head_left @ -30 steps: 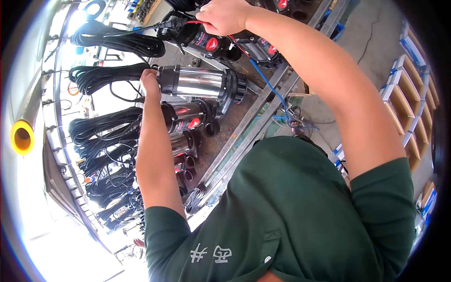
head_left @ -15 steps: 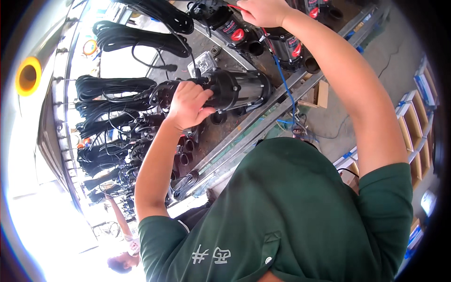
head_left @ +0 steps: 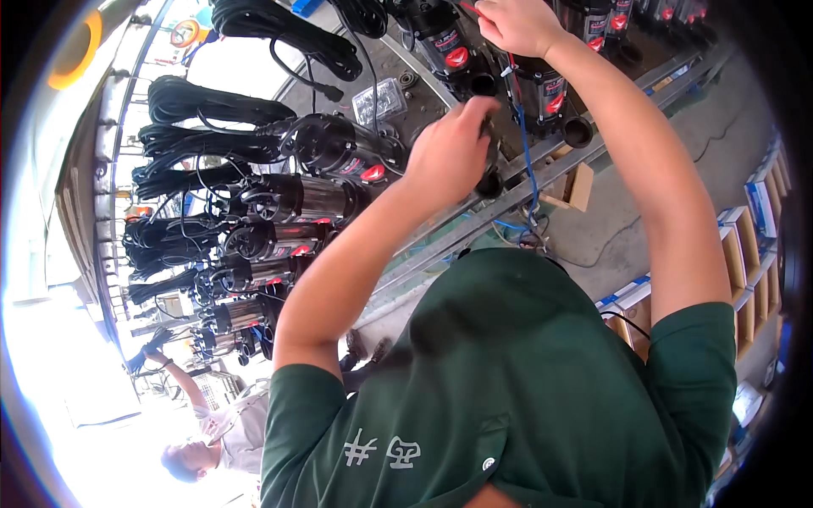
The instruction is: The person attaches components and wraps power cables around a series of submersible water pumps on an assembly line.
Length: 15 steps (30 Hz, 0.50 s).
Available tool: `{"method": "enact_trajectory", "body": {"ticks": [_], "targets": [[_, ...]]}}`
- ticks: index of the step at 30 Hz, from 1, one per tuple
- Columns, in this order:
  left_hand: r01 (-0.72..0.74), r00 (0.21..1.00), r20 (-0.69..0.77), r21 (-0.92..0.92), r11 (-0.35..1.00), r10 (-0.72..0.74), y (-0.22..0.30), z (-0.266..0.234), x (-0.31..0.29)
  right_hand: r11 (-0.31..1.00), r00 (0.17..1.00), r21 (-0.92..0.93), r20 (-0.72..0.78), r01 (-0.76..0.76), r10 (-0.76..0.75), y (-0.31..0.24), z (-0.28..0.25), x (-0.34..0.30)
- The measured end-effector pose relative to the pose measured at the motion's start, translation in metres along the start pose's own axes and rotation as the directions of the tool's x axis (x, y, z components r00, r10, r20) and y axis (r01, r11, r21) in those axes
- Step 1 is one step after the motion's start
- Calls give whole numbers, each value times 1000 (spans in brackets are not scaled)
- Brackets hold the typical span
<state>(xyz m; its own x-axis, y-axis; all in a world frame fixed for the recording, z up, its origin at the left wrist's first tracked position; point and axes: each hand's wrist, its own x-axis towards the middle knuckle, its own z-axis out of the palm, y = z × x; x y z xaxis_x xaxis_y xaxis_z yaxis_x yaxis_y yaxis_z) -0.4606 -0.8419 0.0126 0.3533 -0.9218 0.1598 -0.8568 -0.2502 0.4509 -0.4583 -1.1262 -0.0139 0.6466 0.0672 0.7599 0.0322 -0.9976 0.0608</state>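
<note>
My left hand (head_left: 449,154) is closed around the lower end of a black and steel submersible pump (head_left: 334,146), which lies on its side with a red label. A dark round outlet (head_left: 489,184) shows below its fingers; the exact grip is hidden. Farther right, my right hand (head_left: 518,27) is closed on a slim red tool handle (head_left: 467,7), partly cut off by the upper edge. A blue hose (head_left: 523,148) hangs down below this hand, in front of another pump (head_left: 542,91).
More pumps (head_left: 288,199) with coiled black cables (head_left: 190,102) line the bench toward the left. A clear tray of small parts (head_left: 379,100) sits beyond the near pump. A metal rail (head_left: 542,179) edges the bench. Another person (head_left: 229,427) reaches up at lower left. Wooden boxes (head_left: 741,254) stand at right.
My left hand has moved right, from the pump's top end to its lower end. The pump has turned, and its red label now shows. My right hand keeps its hold.
</note>
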Motion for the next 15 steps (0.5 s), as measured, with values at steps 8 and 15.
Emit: {"method": "enact_trajectory", "body": {"ticks": [8, 15], "targets": [[195, 962, -214, 116, 974, -167, -89, 31, 146, 999, 999, 6, 24, -32, 32, 3, -1, -2], [286, 924, -228, -118, 951, -306, -198, -9, 184, 998, 997, 9, 44, -70, 69, 3, -8, 0]]}}
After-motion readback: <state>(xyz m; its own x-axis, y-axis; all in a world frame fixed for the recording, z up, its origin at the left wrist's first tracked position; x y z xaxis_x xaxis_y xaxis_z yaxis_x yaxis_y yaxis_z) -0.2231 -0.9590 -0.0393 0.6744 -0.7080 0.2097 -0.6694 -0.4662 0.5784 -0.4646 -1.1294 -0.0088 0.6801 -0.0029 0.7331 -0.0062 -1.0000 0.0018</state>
